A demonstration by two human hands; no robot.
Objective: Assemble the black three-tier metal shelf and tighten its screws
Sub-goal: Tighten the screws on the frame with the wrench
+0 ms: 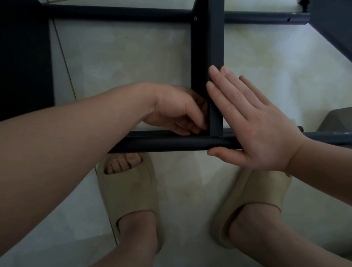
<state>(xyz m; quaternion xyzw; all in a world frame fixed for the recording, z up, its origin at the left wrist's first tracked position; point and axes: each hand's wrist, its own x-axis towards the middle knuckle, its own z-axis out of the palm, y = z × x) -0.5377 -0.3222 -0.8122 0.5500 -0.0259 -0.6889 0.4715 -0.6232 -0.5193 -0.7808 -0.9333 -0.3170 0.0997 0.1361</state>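
Observation:
The black metal shelf frame lies on its side over the tiled floor. A flat shelf panel (207, 44) runs from a far round tube (125, 15) down to a near round tube (172, 144). My right hand (251, 122) lies flat with straight fingers against the panel's right face, thumb under the near tube. My left hand (178, 110) is at the inner corner where panel meets near tube, its fingertips curled and pinching at something small that I cannot make out. One screw head (195, 19) shows on the panel near the far tube.
Another black shelf panel (4, 60) stands at the left, and a dark panel (341, 24) at the right. A grey box (351, 123) sits at the right edge. My two feet in beige slippers (132, 199) stand just under the near tube.

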